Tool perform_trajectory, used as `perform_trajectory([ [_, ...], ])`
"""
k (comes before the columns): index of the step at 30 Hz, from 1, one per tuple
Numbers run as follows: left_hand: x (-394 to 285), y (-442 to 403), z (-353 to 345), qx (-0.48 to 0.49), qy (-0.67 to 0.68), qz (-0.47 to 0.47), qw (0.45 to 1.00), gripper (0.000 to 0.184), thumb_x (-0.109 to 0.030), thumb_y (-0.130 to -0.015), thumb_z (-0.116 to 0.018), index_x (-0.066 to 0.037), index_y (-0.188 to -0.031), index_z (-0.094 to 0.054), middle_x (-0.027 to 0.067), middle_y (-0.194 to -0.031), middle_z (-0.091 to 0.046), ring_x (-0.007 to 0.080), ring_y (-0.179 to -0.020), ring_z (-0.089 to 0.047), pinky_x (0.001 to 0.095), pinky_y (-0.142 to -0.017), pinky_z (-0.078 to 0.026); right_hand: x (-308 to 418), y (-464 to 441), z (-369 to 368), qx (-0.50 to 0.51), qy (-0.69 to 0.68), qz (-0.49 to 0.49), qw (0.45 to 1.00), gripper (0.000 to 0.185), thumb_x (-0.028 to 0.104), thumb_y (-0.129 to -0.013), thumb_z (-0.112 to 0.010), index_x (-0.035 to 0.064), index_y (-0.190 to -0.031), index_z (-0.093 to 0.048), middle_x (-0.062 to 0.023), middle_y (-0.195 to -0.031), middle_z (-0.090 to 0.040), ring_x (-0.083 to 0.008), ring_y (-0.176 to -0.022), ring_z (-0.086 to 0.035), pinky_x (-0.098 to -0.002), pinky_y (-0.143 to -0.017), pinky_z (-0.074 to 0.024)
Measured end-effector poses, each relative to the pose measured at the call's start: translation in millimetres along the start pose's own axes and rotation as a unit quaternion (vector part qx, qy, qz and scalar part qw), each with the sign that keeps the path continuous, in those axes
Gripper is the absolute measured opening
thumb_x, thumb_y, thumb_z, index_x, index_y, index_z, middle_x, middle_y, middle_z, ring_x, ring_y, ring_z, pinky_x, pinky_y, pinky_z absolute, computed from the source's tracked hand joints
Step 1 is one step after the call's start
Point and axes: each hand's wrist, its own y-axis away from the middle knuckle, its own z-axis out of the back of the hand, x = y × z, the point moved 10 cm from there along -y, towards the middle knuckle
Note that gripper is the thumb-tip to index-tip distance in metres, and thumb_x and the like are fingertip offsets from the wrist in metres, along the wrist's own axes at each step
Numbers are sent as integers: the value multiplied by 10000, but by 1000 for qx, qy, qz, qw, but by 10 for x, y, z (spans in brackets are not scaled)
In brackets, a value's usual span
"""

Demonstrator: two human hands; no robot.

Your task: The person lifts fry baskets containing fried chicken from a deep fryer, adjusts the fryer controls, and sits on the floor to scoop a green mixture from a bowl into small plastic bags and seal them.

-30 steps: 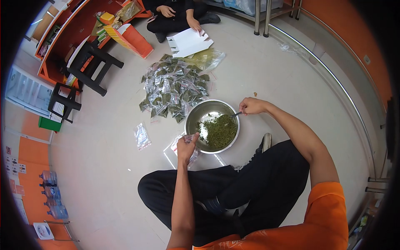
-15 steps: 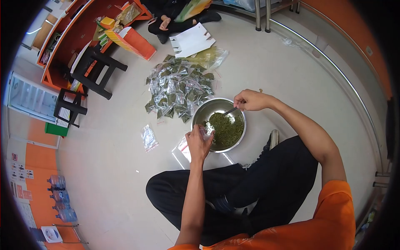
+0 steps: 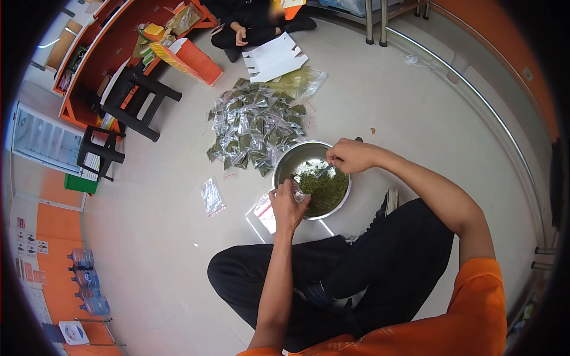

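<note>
A steel bowl [image 3: 290, 161] stands on the floor in front of my crossed legs, with chopped green leaves [image 3: 329, 194] inside. My left hand [image 3: 287, 206] is at the bowl's near left rim, its fingers pinching a small clear plastic bag [image 3: 300, 190] over the bowl. My right hand [image 3: 351, 155] is closed round a spoon [image 3: 323, 172] from the right rim. The spoon's tip is down at the leaves near the bag's mouth; how much it carries is too small to tell. Beyond the bowl lies a heap of filled zip bags [image 3: 255, 124].
Flat unused bags [image 3: 212, 197] lie left of the bowl, and more bags [image 3: 265, 215] beside my left wrist. A white cardboard piece [image 3: 274, 58] lies beyond the heap, near a seated person [image 3: 240, 35]. Black stools [image 3: 139, 101] stand at left; a metal rail [image 3: 475, 89] curves along the right.
My right hand has moved down and left, bringing the spoon closer to the bag. My left hand has shifted slightly right and down. The seated person's colourful sheet has moved up.
</note>
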Motion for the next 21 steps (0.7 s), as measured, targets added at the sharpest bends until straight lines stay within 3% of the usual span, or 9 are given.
perform_trajectory([
  [6,-3,-6,-28,-9,2,-7,1000,479,-259,-673,-842,-50,-987,-548,119,-881,-638,308,-884,-592,422,-858,-368,132,-25,-49,44,95,-66,992,202,29,-799,-520,-2,-939,-661,-200,-818,-661,-407,-816,-640,-491,-762,-487],
  [12,-18,-8,5,-4,13,2,1000,461,-254,-688,-829,-61,-1013,-564,99,-887,-625,296,-896,-585,425,-854,-362,464,-38,-37,-3,185,-1,983,176,31,-744,-552,-11,-877,-658,-198,-825,-667,-406,-812,-655,-502,-741,-510],
  [15,-7,-56,19,-17,32,0,999,435,-274,-699,-826,-62,-982,-573,96,-859,-621,294,-856,-582,417,-828,-367,593,-33,-183,-14,222,6,975,122,61,-772,-569,15,-847,-653,-156,-854,-670,-352,-859,-660,-474,-783,-488],
  [17,39,-11,12,-27,62,4,998,415,-287,-704,-826,-66,-956,-581,95,-837,-617,291,-826,-580,410,-809,-371,840,-28,-285,-76,274,122,951,102,106,-803,-576,56,-839,-657,-109,-881,-657,-271,-899,-641,-421,-830,-450],
  [19,-31,-5,118,-40,114,-5,993,407,-309,-706,-828,-72,-942,-596,94,-805,-608,284,-804,-577,405,-814,-375,1118,-14,-221,-114,337,183,916,99,142,-813,-575,78,-823,-650,-76,-875,-634,-222,-894,-612,-380,-846,-416],
  [21,-58,-20,207,-62,148,1,987,355,-221,-700,-816,-54,-929,-603,98,-831,-654,261,-767,-629,393,-780,-443,1283,-20,-137,-133,362,196,902,105,157,-787,-590,75,-817,-648,-65,-858,-617,-219,-905,-602,-389,-874,-424],
])
